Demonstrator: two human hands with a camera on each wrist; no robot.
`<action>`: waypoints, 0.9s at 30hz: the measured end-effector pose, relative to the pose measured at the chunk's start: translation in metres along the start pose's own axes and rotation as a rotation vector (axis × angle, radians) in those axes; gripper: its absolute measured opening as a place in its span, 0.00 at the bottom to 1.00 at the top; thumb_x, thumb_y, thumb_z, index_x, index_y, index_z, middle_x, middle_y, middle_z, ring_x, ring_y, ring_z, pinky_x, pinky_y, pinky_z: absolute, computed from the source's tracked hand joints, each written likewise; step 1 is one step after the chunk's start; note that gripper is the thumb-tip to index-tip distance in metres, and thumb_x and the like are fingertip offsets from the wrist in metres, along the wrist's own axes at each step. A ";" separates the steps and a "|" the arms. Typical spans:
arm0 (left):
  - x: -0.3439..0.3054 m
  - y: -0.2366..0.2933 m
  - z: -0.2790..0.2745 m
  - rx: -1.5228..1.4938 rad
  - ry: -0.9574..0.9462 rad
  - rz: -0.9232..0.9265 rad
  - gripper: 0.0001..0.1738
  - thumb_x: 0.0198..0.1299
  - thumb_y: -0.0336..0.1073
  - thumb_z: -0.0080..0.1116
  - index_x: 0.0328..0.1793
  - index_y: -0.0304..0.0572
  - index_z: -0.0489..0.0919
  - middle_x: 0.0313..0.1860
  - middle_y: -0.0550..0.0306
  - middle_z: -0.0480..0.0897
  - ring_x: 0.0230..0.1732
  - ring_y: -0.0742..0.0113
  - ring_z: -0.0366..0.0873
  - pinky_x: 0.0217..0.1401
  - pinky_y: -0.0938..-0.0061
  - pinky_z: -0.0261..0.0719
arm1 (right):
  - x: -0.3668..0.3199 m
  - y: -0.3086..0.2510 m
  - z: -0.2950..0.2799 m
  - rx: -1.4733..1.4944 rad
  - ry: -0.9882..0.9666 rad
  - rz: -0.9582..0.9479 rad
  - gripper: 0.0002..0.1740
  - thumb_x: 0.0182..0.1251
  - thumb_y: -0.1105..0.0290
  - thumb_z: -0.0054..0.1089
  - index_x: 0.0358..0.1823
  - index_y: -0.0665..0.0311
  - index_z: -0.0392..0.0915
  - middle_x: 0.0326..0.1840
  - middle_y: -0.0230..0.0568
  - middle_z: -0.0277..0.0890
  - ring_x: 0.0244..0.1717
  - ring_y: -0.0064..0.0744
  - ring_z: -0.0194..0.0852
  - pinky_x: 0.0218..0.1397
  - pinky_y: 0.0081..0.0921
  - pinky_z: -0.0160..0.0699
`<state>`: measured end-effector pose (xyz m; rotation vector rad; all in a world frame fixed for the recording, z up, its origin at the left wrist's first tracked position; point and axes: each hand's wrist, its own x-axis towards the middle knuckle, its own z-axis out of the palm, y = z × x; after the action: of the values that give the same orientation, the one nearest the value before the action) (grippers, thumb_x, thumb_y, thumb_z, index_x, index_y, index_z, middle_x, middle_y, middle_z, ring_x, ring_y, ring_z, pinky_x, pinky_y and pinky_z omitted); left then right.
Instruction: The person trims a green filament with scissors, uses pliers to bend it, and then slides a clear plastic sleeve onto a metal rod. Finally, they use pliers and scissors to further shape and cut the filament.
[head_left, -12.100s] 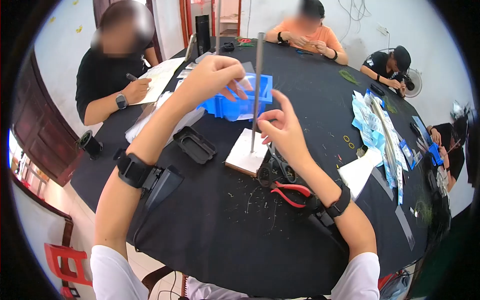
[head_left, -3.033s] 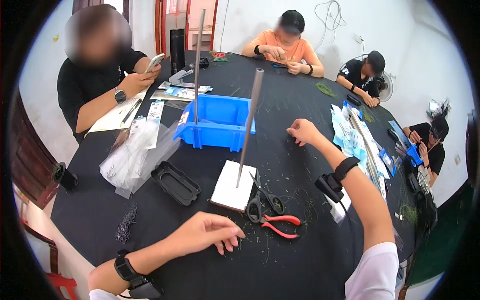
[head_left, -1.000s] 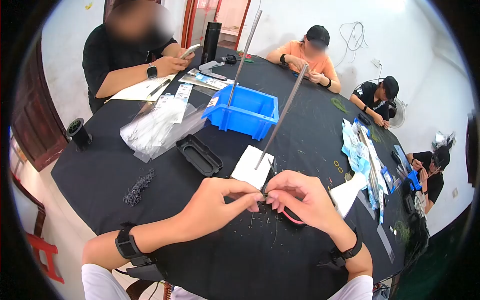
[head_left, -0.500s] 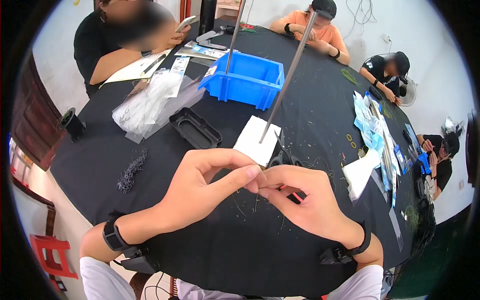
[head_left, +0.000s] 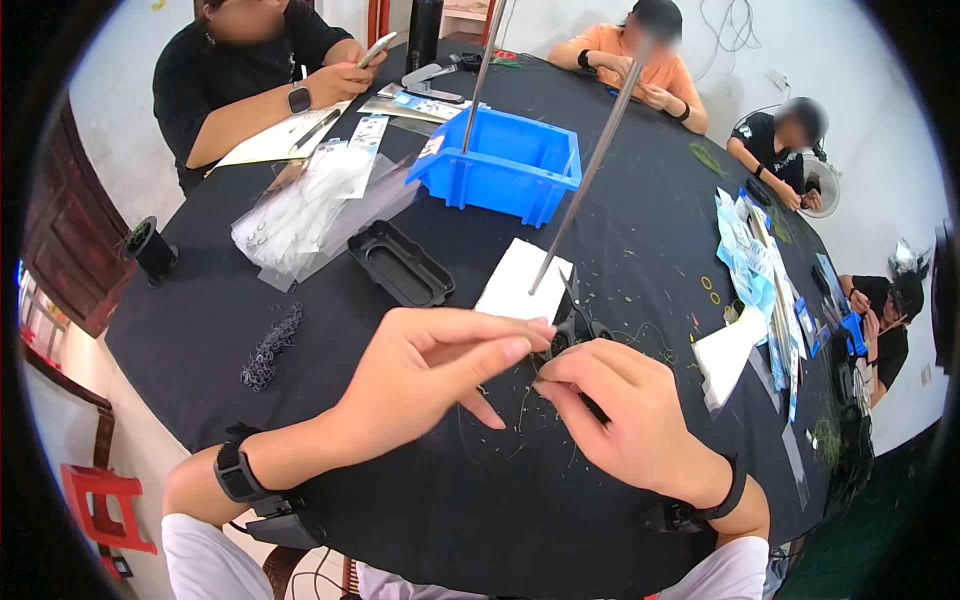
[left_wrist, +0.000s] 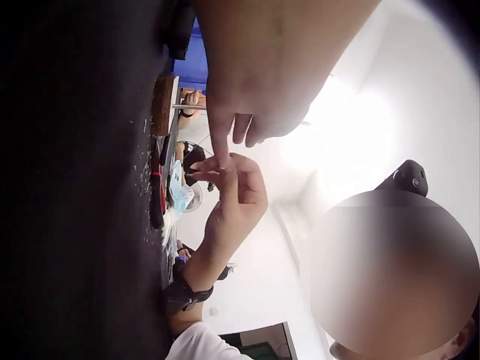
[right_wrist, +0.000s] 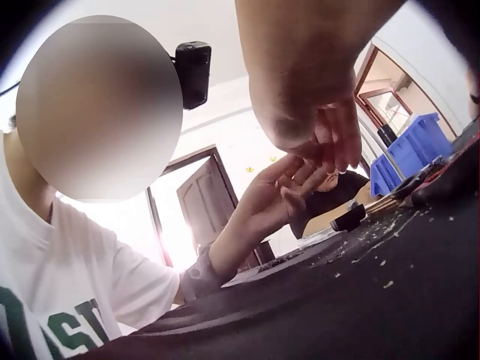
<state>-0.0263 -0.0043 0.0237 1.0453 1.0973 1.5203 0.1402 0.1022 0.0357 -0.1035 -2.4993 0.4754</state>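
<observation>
In the head view both hands meet in front of a white block [head_left: 522, 283] with a metal rod [head_left: 592, 170] standing in it. My left hand [head_left: 410, 375] pinches with thumb and forefinger, its other fingers loose. Just right of it, my right hand [head_left: 625, 410] pinches thumb against forefinger. A thin line [head_left: 524, 408] hangs down between the hands; what it is tied to is hidden by the fingers. Black-handled scissors [head_left: 577, 325] lie right behind the fingertips. In the left wrist view the right hand's fingertips [left_wrist: 225, 166] are right at the left hand's fingers.
A blue bin [head_left: 497, 185], a black tray [head_left: 402, 265], plastic packets [head_left: 300, 215] and a clump of dark thread [head_left: 272, 347] lie on the black cloth. A spool [head_left: 150, 250] stands at left, wrapped packs [head_left: 745, 260] at right. Several people sit round the table.
Three seconds ago my hands were apart, left near the front, right over the middle. They came together at the block; since half a second ago the fingertips have parted slightly.
</observation>
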 end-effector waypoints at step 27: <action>-0.002 -0.010 -0.001 0.167 0.008 -0.130 0.10 0.62 0.35 0.57 0.39 0.34 0.83 0.30 0.59 0.80 0.26 0.81 0.72 0.21 0.87 0.64 | 0.005 0.011 -0.005 -0.236 -0.040 -0.240 0.11 0.47 0.76 0.59 0.35 0.67 0.73 0.31 0.37 0.71 0.29 0.30 0.73 0.25 0.23 0.74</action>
<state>-0.0244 -0.0050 0.0135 1.0586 1.2907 1.3486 0.1382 0.1152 0.0383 0.1147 -2.5552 0.0843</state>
